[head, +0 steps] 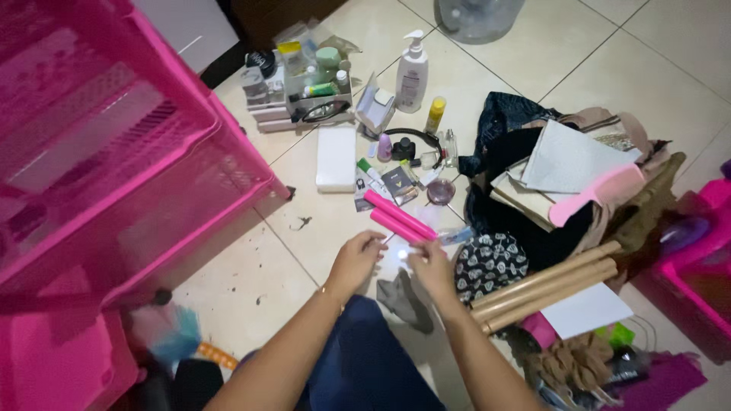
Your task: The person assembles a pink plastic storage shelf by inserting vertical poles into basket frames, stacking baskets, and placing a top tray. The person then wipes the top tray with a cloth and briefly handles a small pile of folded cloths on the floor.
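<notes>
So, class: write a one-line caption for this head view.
Left hand and right hand hold a small glowing object above a cluttered tiled floor.

The pink drawer unit (129, 152) looked like glossy plastic, the floor tiles (647, 68) smooth and shiny, the dark clothes (510, 152) soft cloth.

The cream tiled floor (655, 68) carries scattered clutter. On it lie two pink plastic tubes (400, 217), a white pump bottle (412, 74), a flat white box (336, 157) and a heap of dark clothes (518, 198).

Home interior, cream tiled floor (655, 53), pink plastic drawer unit (114, 152), lotion pump bottle (412, 72), scattered cosmetics, heap of clothes (533, 190), pink comb (598, 194)
</notes>
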